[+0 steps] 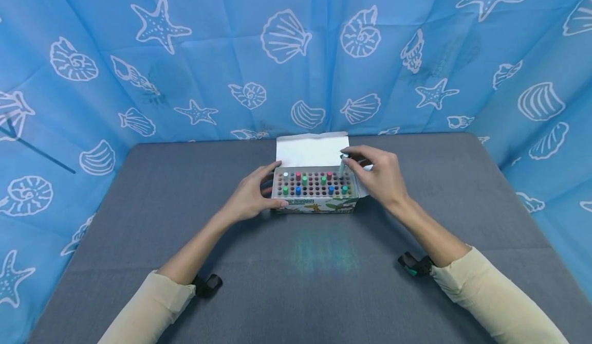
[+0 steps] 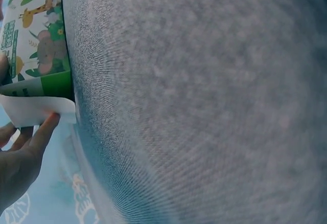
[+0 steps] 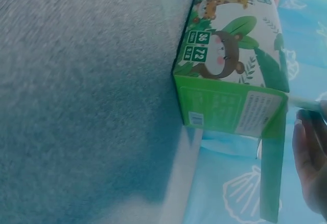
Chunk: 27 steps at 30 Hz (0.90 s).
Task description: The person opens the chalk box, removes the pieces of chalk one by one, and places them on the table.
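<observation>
A cardboard marker box [image 1: 319,207] with animal pictures stands on the table, its white lid [image 1: 312,150] folded back. Inside, a holed tray [image 1: 311,185] holds several upright markers with white, red, green and blue caps. My left hand [image 1: 250,195] grips the box's left end, thumb at the front corner and fingers along the side and back; some fingers touch a white flap [image 2: 38,110] in the left wrist view. Between thumb and fingers, my right hand [image 1: 381,177] pinches a nearly upright marker [image 1: 342,169] over the tray's right part. Its lower tip is too small to place exactly.
A grey cloth covers the table [image 1: 296,292]. Behind and at both sides hangs a blue curtain [image 1: 231,51] with white shells and starfish. A green side flap [image 3: 273,178] sticks out at the box's right end.
</observation>
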Each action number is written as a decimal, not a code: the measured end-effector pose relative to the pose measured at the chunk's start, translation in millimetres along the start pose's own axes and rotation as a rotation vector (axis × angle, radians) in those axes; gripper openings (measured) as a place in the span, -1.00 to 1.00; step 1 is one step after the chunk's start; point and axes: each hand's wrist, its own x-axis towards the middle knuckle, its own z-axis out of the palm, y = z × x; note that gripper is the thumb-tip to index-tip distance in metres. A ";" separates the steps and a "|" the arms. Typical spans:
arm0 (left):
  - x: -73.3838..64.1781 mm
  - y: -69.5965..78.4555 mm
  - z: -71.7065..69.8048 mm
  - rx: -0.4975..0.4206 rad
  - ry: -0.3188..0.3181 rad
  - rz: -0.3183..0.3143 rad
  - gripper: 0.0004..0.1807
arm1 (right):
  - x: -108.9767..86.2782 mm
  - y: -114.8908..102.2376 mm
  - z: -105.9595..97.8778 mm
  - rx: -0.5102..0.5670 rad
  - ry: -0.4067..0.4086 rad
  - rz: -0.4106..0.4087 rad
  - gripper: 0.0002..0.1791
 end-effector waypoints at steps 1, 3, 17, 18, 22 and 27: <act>-0.1 -0.1 0.1 0.001 0.001 0.002 0.08 | 0.1 -0.7 -0.2 0.010 0.007 0.001 -0.77; 0.1 -0.7 0.3 0.000 0.002 0.006 0.08 | 0.4 -2.2 -0.8 0.024 0.018 0.005 -0.77; -0.8 -0.2 -1.2 -0.016 -0.003 0.015 0.08 | -3.8 -22.0 -2.7 0.215 -0.025 0.113 -0.77; -0.6 -0.4 -1.1 -0.014 -0.002 0.015 0.08 | -4.4 -24.0 -2.9 0.231 -0.034 0.131 -0.77; -0.3 -0.1 -0.9 0.003 0.002 0.012 0.09 | -6.7 -30.6 -3.5 0.286 -0.064 0.208 -0.77; -1.7 1.8 -1.1 0.008 -0.001 0.008 0.08 | -9.7 -37.0 -1.7 0.351 -0.093 0.269 -0.78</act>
